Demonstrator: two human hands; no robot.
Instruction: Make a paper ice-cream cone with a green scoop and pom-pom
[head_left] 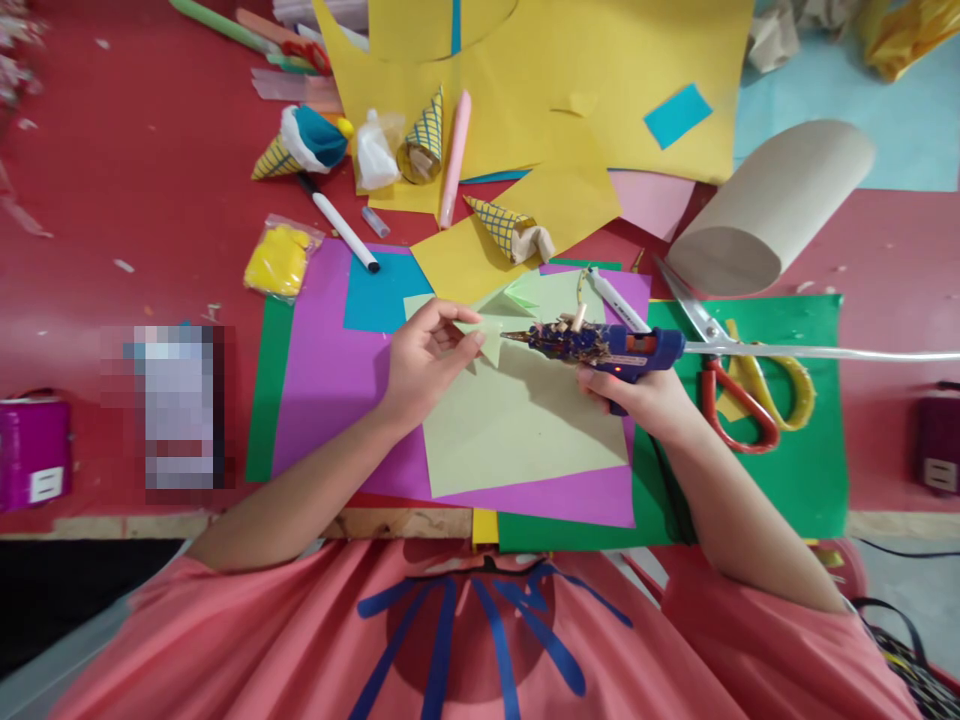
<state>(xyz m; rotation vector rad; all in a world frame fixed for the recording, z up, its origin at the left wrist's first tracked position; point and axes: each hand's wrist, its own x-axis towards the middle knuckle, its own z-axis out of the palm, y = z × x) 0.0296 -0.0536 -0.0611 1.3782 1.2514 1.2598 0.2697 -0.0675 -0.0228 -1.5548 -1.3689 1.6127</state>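
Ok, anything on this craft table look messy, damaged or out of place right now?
One oddity: the glue gun in the right hand has a barrel crusted with dried glue and scraps. The left hand pinches a small pale green paper piece at its nozzle. White paper scraps litter the red table; nothing is spilled.

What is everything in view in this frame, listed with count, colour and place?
glue gun: 1, blue, in the right hand, nozzle at the small paper piece
small paper piece: 1, pale green, pinched by the left hand
paper sheets: several, pale green on purple on green, table centre
yellow paper: large sheets, top centre
paper cones: 3, yellow with blue grid, upper centre
scissors: 1, red and yellow handles, right of the glue gun
cardboard roll: 1, brown, upper right
marker: 1, white, upper left
table: 1, red
left hand: 1, centre
right hand: 1, right of centre
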